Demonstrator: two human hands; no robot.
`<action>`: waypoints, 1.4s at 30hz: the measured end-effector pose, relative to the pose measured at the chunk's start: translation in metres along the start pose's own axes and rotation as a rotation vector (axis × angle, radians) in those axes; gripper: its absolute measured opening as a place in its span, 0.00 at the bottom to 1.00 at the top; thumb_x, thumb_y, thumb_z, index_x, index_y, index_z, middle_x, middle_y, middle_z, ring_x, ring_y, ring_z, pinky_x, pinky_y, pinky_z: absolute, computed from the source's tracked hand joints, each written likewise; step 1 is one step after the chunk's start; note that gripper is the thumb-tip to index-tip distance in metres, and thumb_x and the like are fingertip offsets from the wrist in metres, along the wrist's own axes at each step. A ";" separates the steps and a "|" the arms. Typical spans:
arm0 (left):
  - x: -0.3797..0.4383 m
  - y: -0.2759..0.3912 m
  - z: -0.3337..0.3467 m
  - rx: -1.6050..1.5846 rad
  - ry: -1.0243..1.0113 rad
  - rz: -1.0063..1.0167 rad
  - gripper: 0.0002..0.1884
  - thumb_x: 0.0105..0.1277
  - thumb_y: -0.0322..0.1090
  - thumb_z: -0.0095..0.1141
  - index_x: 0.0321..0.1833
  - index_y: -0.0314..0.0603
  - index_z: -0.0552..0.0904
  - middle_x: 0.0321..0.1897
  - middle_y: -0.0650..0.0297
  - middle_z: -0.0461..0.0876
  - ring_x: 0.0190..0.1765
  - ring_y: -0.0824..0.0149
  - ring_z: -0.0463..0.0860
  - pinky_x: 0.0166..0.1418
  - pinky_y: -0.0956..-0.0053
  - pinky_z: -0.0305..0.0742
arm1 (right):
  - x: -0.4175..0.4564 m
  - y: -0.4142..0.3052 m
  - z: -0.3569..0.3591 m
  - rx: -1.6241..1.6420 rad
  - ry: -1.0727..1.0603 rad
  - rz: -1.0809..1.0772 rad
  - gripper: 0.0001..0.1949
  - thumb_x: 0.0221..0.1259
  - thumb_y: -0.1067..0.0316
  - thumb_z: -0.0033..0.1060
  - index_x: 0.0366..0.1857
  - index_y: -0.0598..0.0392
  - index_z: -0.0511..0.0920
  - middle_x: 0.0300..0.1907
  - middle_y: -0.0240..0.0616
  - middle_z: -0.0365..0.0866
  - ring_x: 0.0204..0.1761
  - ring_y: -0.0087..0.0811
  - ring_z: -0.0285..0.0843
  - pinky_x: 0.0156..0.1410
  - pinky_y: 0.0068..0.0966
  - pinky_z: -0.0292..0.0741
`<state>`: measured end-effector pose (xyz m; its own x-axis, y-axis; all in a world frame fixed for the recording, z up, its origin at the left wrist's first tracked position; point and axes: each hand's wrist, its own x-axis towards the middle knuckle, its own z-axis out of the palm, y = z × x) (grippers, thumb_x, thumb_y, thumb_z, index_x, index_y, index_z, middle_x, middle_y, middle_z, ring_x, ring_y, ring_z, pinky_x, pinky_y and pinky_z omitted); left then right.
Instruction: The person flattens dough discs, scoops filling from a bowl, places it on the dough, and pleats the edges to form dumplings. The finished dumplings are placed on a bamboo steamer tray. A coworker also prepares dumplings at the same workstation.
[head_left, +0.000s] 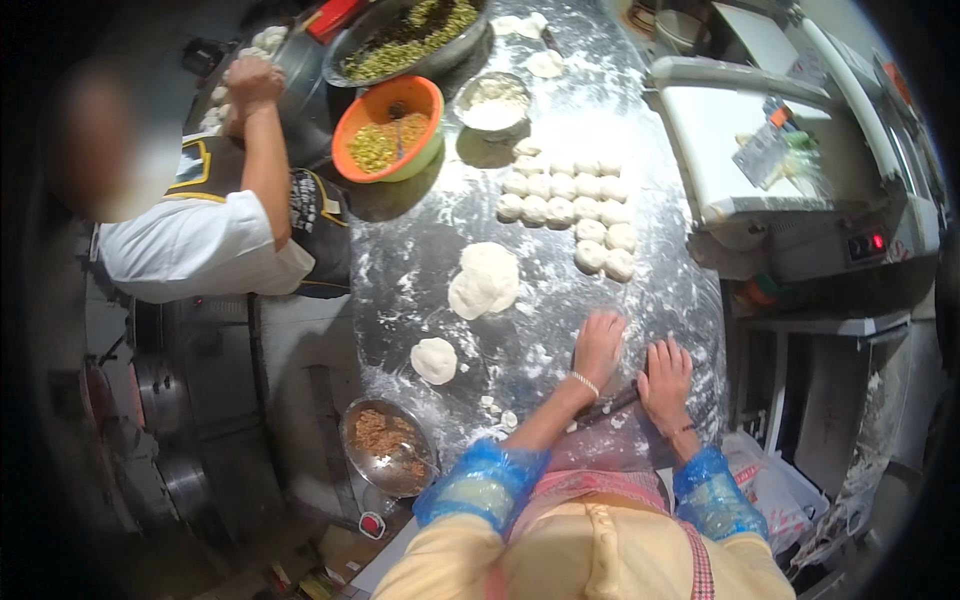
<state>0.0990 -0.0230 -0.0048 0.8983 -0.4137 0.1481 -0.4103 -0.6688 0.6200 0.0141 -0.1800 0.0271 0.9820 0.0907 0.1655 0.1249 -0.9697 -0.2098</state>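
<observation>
My left hand (598, 349), with a bracelet at the wrist, reaches palm down over the floured table; its fingers are blurred, and whatever lies under them is hidden. My right hand (666, 379) rests flat beside it, fingers slightly apart, thumb side near the end of a dark rolling pin (609, 405). That pin lies slantwise between my forearms. Beyond my left hand, rounded dough pieces (562, 187) sit in rows. Overlapping flattened dough rounds (486, 279) and a single dough round (433, 361) lie to the left. Small dough scraps (491, 409) are near my left forearm.
At the table's left edge stands a metal bowl of filling (386, 446). Farther off are an orange-rimmed bowl (390, 127), a flour bowl (493, 105) and a large basin of chopped greens (409, 41). A co-worker (217, 240) stands left; a white chest appliance (720, 150) stands right.
</observation>
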 end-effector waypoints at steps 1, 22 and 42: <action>-0.013 0.014 -0.015 0.009 -0.024 -0.082 0.18 0.57 0.34 0.65 0.51 0.41 0.82 0.48 0.54 0.78 0.54 0.50 0.75 0.58 0.59 0.71 | 0.005 -0.001 -0.002 -0.020 0.007 -0.001 0.26 0.58 0.59 0.61 0.60 0.60 0.74 0.63 0.48 0.73 0.70 0.48 0.64 0.72 0.48 0.58; -0.045 -0.019 -0.042 -0.524 -0.117 -0.723 0.12 0.58 0.35 0.56 0.38 0.35 0.86 0.34 0.48 0.86 0.39 0.53 0.87 0.47 0.63 0.79 | -0.003 0.000 0.002 -0.015 -0.008 -0.082 0.27 0.58 0.54 0.61 0.62 0.51 0.75 0.62 0.43 0.72 0.69 0.45 0.64 0.71 0.52 0.58; -0.027 0.007 -0.029 -0.105 -0.181 -0.325 0.10 0.60 0.35 0.58 0.40 0.39 0.86 0.36 0.48 0.85 0.38 0.48 0.85 0.42 0.62 0.78 | 0.074 -0.022 0.037 -0.062 0.146 0.074 0.23 0.60 0.55 0.59 0.59 0.50 0.77 0.61 0.41 0.74 0.70 0.45 0.64 0.70 0.52 0.59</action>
<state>0.0767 0.0014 0.0172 0.9326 -0.2991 -0.2019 -0.0819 -0.7202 0.6889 0.0889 -0.1436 0.0083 0.9566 -0.0111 0.2911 0.0395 -0.9851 -0.1675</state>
